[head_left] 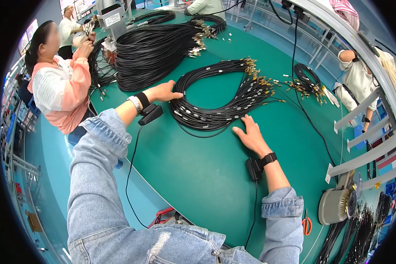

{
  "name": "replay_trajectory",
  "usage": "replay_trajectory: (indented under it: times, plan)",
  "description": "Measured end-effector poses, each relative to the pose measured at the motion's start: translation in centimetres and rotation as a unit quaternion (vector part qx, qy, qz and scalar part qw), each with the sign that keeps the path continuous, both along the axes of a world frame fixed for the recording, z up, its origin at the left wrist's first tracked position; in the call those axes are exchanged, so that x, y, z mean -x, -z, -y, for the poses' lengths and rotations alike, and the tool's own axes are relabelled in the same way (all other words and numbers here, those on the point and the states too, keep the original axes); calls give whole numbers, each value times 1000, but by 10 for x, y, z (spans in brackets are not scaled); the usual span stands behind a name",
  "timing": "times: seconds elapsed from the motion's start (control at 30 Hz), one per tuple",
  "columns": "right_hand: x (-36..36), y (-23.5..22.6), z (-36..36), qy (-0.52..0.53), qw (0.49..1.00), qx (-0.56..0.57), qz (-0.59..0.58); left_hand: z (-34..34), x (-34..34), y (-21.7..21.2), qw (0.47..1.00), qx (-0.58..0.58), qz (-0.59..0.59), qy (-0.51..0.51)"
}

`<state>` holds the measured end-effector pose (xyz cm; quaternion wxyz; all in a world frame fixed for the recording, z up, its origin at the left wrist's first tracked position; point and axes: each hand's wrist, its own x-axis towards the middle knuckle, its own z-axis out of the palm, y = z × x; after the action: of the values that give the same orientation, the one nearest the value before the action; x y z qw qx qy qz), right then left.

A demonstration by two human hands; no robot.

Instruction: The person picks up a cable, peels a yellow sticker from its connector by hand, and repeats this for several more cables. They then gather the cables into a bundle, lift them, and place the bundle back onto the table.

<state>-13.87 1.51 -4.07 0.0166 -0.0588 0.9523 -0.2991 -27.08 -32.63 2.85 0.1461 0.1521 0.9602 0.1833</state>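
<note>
- Fingers of the left hand (162,91) are parted from the thumb at the left edge of the black cable coil (202,119); whether they have hold of any strands, I cannot tell;
- the coil lies on the green desk (193,163), between the two hands, its gold-coloured connector ends (262,82) fanned out to the right;
- fingers of the right hand (252,135) are spread and hold nothing; their tips are just beside the coil's lower right edge;
- for good handling, I would steady the left bend lightly; tuck in the loose strand (205,137) bowing out below; then even up the ends from the right, without tugging at the connectors;
- as for writing, a white label (112,19) on the grey upright (115,33) at the far left is too small to read; the small white markers (188,111) along the coil show nothing legible; I can make out no brand on either.
</note>
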Motion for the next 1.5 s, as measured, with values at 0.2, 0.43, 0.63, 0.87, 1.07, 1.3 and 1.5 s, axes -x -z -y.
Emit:
replay_trajectory:
  times: [0.2, 0.43, 0.63, 0.87, 1.07, 1.3, 1.5]
  plan:
    - [-10, -5, 20, 34, 999, -3, 6, -34, -7, 25, 993, -62, 37, -98]
    - [-3, 1, 34, 46, 999, 0, -13, -38, -69, 44, 994, 1, -102, -35]
    - [23, 2, 32, 55, 997, 45, -20, -76, -84, 21, 900, 60, -366, 229]
    - [73, 6, 11, 49, 992, 116, -24, -115, -75, 37, 928, 33, -271, 256]
    - [77, 6, 3, 44, 993, 110, -19, -131, -50, 53, 912, 70, -327, 239]
    - [17, -20, -24, 85, 991, 88, -58, -158, -9, 60, 898, 89, -356, 242]
    - [-59, -39, -33, -1, 992, 87, -89, -200, 43, 78, 923, 95, -326, 182]
